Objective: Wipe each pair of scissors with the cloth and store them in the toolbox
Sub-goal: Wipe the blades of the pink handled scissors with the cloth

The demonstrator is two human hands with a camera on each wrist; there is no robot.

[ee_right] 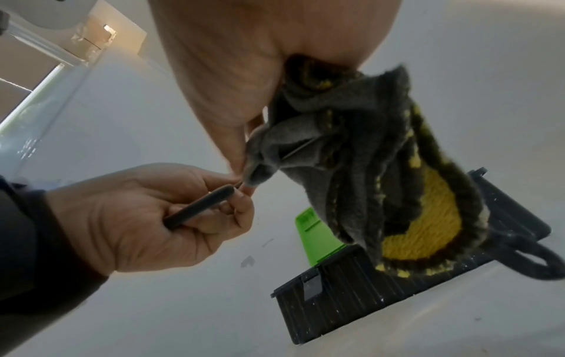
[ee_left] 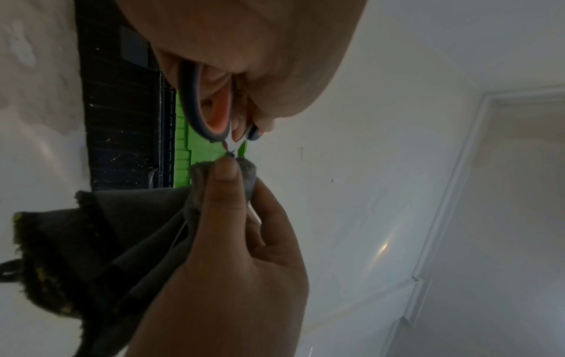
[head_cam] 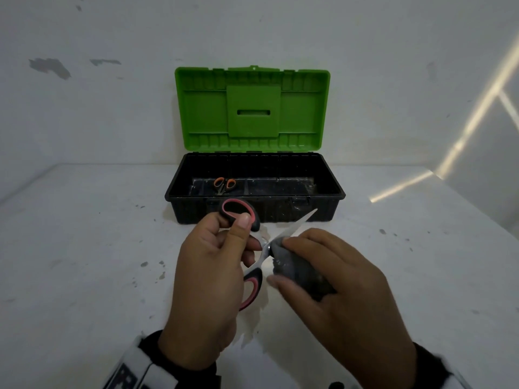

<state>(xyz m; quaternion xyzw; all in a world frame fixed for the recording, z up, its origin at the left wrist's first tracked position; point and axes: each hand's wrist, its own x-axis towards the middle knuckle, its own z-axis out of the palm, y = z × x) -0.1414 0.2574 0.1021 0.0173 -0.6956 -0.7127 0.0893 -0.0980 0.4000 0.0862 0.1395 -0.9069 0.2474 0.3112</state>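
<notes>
I see pink-and-black scissors (head_cam: pixel 254 256) held open above the table, one bare blade pointing up toward the toolbox (head_cam: pixel 255 189). A bunched grey cloth (head_cam: pixel 295 265), yellow-patterned underneath, wraps the other blade near the pivot. The toolbox stands open, green lid upright, with small orange-handled scissors (head_cam: pixel 223 185) lying in its black base at the left.

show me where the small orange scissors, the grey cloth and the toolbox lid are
small orange scissors (head_cam: pixel 224 185): head view, on the handle loops, inside the box.
grey cloth (head_cam: pixel 295 266): head view, on the bunched part in the right hand.
toolbox lid (head_cam: pixel 252 110): head view, on its raised centre panel.
</notes>
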